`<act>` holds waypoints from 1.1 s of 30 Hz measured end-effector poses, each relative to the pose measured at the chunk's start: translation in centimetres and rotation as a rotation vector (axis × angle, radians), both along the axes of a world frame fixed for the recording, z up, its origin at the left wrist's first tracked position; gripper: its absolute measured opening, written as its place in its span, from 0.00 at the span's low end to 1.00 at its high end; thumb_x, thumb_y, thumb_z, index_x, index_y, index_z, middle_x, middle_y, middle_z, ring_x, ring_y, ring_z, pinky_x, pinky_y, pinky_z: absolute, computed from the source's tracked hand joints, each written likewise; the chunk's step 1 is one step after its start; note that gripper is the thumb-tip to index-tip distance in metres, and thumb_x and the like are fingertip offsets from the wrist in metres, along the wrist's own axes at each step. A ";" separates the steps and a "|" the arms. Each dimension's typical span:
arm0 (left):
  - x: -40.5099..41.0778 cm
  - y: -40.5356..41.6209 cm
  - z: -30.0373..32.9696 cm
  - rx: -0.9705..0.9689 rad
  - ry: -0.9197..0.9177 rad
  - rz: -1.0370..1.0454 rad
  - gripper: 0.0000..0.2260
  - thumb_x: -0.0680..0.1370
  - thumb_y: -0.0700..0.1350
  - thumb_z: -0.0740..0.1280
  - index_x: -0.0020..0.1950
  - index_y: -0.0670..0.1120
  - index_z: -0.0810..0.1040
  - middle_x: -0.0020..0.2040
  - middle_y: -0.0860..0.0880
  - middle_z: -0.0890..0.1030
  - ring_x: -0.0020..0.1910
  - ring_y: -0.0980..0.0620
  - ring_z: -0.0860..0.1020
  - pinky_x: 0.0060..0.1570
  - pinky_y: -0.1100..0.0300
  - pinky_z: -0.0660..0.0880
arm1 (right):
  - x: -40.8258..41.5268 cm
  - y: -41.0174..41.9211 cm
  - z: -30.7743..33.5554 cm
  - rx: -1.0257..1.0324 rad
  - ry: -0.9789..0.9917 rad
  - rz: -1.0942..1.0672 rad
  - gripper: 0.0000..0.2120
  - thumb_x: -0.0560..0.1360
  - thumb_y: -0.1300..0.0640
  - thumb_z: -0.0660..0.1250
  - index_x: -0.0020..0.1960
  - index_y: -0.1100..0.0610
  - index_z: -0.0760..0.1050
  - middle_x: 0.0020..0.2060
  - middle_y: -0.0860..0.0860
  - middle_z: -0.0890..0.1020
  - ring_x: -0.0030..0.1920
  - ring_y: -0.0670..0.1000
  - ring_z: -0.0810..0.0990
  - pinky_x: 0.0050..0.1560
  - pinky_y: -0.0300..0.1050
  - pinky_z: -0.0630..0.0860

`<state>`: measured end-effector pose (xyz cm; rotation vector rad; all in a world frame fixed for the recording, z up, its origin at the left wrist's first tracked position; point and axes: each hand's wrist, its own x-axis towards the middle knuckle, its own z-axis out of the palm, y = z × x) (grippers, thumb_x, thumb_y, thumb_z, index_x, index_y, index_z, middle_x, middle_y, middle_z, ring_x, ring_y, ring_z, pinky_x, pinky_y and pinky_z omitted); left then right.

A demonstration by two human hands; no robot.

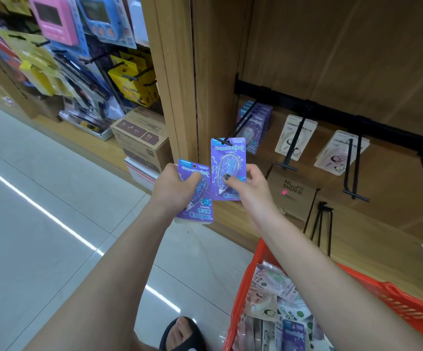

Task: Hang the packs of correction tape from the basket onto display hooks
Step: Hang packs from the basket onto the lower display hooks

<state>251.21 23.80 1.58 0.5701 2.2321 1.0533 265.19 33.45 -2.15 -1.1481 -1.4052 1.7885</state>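
Note:
My right hand pinches a purple Campus correction tape pack by its lower part, and the pack's top hole sits at the tip of a black display hook. Further back on that hook hang several more purple packs. My left hand grips a small stack of purple packs just left of the hook. The red basket stands at the lower right, filled with several mixed packs.
White Campus packs hang on two hooks to the right; empty black hooks stick out lower down. Brown NU SIGN boxes and cardboard boxes sit along the shelf base. My sandalled foot is beside the basket.

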 end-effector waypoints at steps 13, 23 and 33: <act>0.2 0.6 0.4 -0.007 0.104 0.008 0.21 0.80 0.60 0.69 0.63 0.46 0.71 0.55 0.53 0.80 0.48 0.53 0.81 0.39 0.62 0.75 | -2.5 0.2 -2.2 0.091 -0.050 0.007 0.13 0.81 0.61 0.70 0.64 0.58 0.74 0.57 0.49 0.85 0.55 0.47 0.85 0.47 0.39 0.79; 0.7 1.4 0.1 0.000 0.125 -0.080 0.21 0.79 0.60 0.71 0.62 0.50 0.68 0.58 0.52 0.78 0.53 0.52 0.80 0.46 0.59 0.77 | -5.6 7.7 -2.9 -0.092 -0.076 -0.301 0.14 0.77 0.56 0.75 0.60 0.53 0.76 0.58 0.53 0.84 0.56 0.54 0.85 0.56 0.51 0.84; 0.9 1.8 -0.4 0.051 0.095 -0.139 0.19 0.79 0.59 0.72 0.61 0.53 0.67 0.62 0.51 0.80 0.59 0.51 0.81 0.57 0.51 0.82 | -4.6 8.7 -2.9 -0.400 -0.035 -0.309 0.35 0.72 0.48 0.80 0.72 0.53 0.69 0.65 0.53 0.77 0.50 0.50 0.80 0.63 0.49 0.81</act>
